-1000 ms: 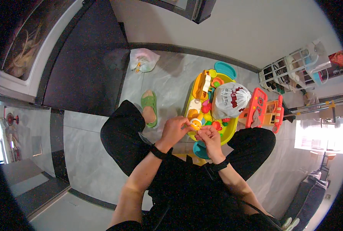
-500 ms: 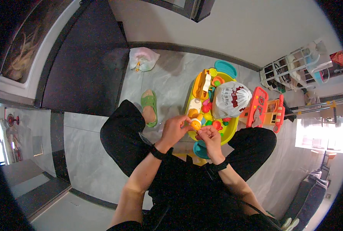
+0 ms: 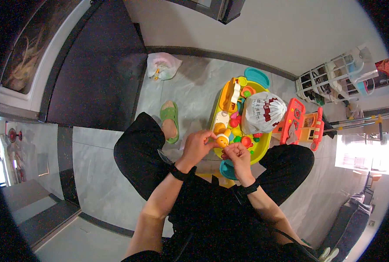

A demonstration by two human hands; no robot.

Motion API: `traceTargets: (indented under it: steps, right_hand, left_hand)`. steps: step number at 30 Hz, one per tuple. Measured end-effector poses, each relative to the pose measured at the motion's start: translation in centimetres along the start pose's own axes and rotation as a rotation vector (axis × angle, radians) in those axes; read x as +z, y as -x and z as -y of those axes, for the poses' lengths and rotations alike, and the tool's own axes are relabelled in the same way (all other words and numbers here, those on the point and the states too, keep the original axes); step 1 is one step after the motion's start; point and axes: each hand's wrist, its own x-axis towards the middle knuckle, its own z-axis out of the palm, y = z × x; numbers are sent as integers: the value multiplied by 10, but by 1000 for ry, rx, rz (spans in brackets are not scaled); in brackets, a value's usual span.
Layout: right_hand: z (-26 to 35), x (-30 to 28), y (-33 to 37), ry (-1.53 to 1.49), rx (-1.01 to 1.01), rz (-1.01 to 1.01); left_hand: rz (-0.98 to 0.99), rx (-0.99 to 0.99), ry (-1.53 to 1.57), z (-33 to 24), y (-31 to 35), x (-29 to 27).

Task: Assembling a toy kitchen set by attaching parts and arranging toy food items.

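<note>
Between my two hands is a small round orange toy piece with a white rim (image 3: 222,140). My left hand (image 3: 197,148) pinches it from the left with the fingertips. From the right, my right hand (image 3: 238,156) has thumb and finger closed at its lower edge. Just beyond lies a yellow-green toy tub (image 3: 261,151) full of colourful toy food pieces, among them a red piece (image 3: 247,142). A white drawstring bag with dark red print (image 3: 264,112) rests on the tub's right side. An orange and white toy part (image 3: 232,95) stands at its far left.
Right of the tub is a red toy kitchen panel (image 3: 292,120). Teal flaps (image 3: 257,77) jut from the tub's far and near ends. A white plastic bag (image 3: 164,66) sits by the dark cabinet (image 3: 98,74). A white shoe rack (image 3: 325,78) stands far right.
My hands stay almost in place, still holding the orange piece, which has turned slightly. The view has shifted very little.
</note>
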Motion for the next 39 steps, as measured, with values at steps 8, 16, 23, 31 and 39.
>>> traceTargets:
  steps: [8, 16, 23, 31, 39]
  right_hand:
    - [1, 1, 2, 10, 16, -8]
    - [1, 1, 2, 6, 20, -26]
    - [1, 1, 1, -24, 6, -34]
    - [-1, -1, 1, -10, -2, -50]
    - [8, 4, 3, 24, -33, -65]
  left_hand:
    - [18, 13, -6, 0, 0, -1]
    - [38, 6, 9, -4, -1, -3]
    - [55, 0, 29, -4, -1, -3]
    - [75, -18, 29, -3, -2, -1]
    - [56, -14, 36, -7, -3, -1]
